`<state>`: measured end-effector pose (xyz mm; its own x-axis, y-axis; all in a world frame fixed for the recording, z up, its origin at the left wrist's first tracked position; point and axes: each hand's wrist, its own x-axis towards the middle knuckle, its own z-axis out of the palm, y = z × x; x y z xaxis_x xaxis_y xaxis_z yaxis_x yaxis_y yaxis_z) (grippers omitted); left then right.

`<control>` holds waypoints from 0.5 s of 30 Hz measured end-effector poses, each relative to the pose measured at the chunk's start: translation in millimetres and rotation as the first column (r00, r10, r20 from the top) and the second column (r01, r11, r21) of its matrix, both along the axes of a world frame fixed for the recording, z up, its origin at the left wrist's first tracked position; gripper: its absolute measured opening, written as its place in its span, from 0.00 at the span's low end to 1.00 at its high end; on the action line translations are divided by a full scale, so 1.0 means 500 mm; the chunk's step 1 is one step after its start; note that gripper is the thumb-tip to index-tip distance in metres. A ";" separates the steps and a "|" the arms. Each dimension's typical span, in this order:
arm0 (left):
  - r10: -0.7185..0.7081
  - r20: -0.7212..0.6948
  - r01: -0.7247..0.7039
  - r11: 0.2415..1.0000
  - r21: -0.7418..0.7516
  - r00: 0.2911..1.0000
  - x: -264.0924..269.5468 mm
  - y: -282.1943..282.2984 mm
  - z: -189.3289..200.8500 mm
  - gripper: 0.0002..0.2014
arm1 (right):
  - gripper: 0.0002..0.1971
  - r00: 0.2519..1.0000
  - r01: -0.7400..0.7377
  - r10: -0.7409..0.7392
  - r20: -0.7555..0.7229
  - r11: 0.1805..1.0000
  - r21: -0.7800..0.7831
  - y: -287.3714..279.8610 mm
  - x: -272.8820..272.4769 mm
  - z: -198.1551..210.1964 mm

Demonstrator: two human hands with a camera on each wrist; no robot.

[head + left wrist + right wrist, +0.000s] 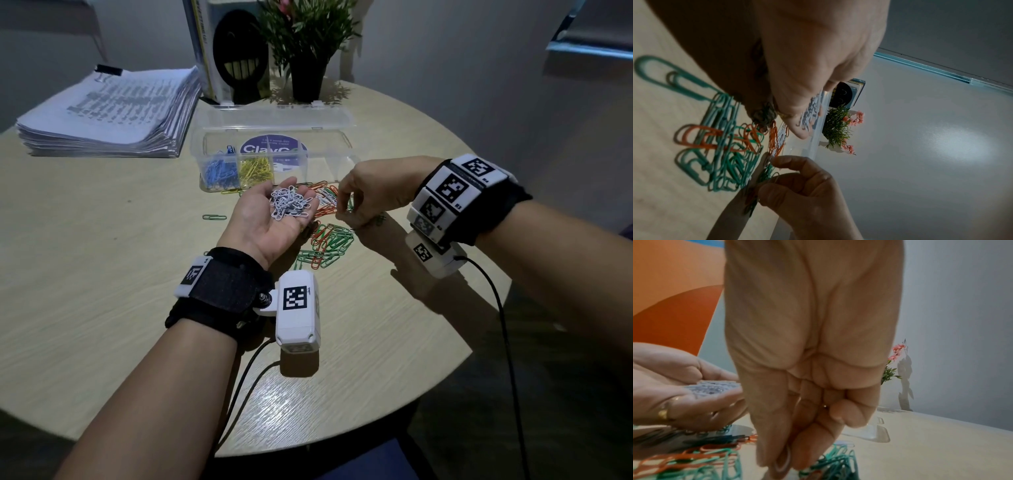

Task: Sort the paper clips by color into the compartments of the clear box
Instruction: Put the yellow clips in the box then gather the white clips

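Observation:
My left hand lies palm up above the table and carries a heap of white paper clips on its relaxed fingers. Just to its right, my right hand reaches down into the loose green and orange clips. In the right wrist view its thumb and fingers pinch a single white clip. Behind both hands stands the clear box, lid open. Blue clips fill its left compartment and yellow clips the one beside it.
A lone green clip lies left of my left hand. A thick stack of printed paper sits at the back left. A potted plant and upright books stand behind the box. The round table's edge curves close on the right.

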<state>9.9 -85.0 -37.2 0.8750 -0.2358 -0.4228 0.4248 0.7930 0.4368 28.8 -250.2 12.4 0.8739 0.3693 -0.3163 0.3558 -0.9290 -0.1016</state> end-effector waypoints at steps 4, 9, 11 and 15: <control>0.001 -0.001 -0.001 1.000 0.005 1.000 0.000 -0.001 0.000 0.21 | 0.08 0.999 0.030 -0.031 -0.013 0.997 -0.075 0.003 0.001 0.001; 0.005 -0.005 -0.005 1.000 0.010 1.000 0.001 -0.001 0.000 0.22 | 0.08 0.998 0.031 -0.038 -0.042 0.990 -0.141 0.013 -0.003 -0.010; 0.005 -0.005 -0.005 1.000 0.017 1.000 0.001 -0.001 -0.001 0.21 | 0.07 0.999 0.020 -0.025 -0.033 0.988 -0.156 0.015 -0.005 -0.012; 0.006 -0.003 -0.006 1.000 0.028 1.000 0.001 0.001 -0.002 0.21 | 0.07 0.999 0.013 -0.019 -0.034 0.985 -0.174 0.015 -0.007 -0.012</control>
<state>10.6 -84.5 -38.0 0.8749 -0.2189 -0.4320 0.4216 0.7832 0.4570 25.1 -242.8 6.4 0.8665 0.2920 -0.4049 0.3397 -0.9392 0.0495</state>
